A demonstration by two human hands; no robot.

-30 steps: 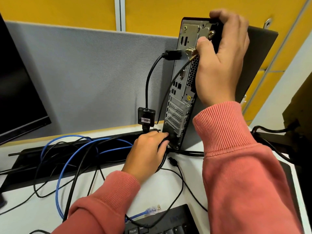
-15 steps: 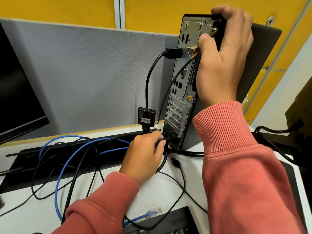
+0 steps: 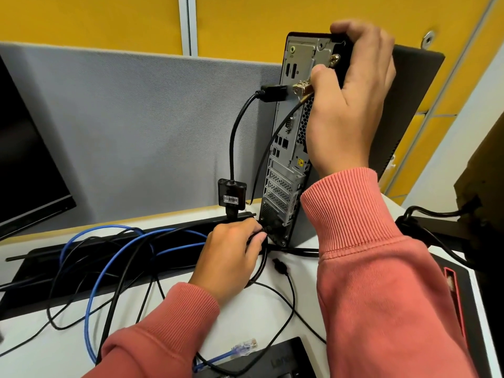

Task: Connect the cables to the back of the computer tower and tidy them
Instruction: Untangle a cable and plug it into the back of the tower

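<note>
Right hand (image 3: 346, 105) grips boxy tower (image 3: 286, 165) — perforated metal.

Bare grey metal on the tower's rear panel (image 3: 286, 170), perforated slot covers dull; its side casing (image 3: 409, 105) is matt black. Ribbed, soft knit cloth on the salmon sleeves (image 3: 354, 214). Far screen (image 3: 136, 118) is fuzzy grey fabric. Blue cable (image 3: 90, 296) looks smooth plastic; worktop (image 3: 245, 309) smooth white.

computer tower (image 3: 283, 170): upright, ports facing camera | black cable (image 3: 237, 137): plugged in | blue cable (image 3: 109, 268): loose on desk
</note>
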